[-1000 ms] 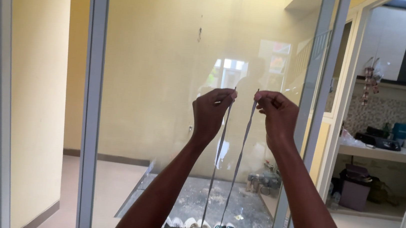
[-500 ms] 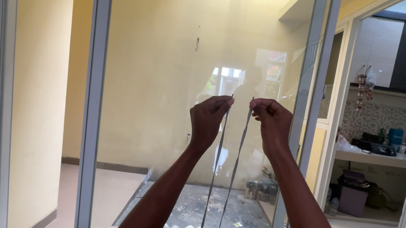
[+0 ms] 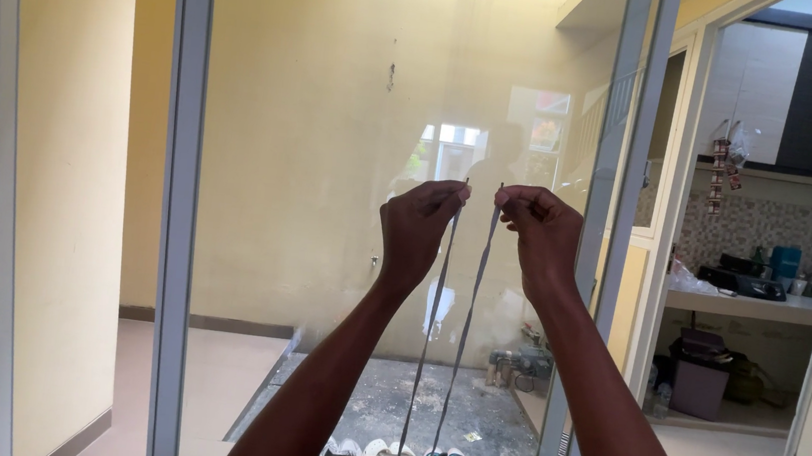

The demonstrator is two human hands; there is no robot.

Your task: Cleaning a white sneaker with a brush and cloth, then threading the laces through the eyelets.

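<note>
Two hands raised near the glass door: left hand and right hand each pinch one thin strap end, fingers closed tight. Straps hang down centre to a bag below. I'd keep both ends level, tension even.
</note>
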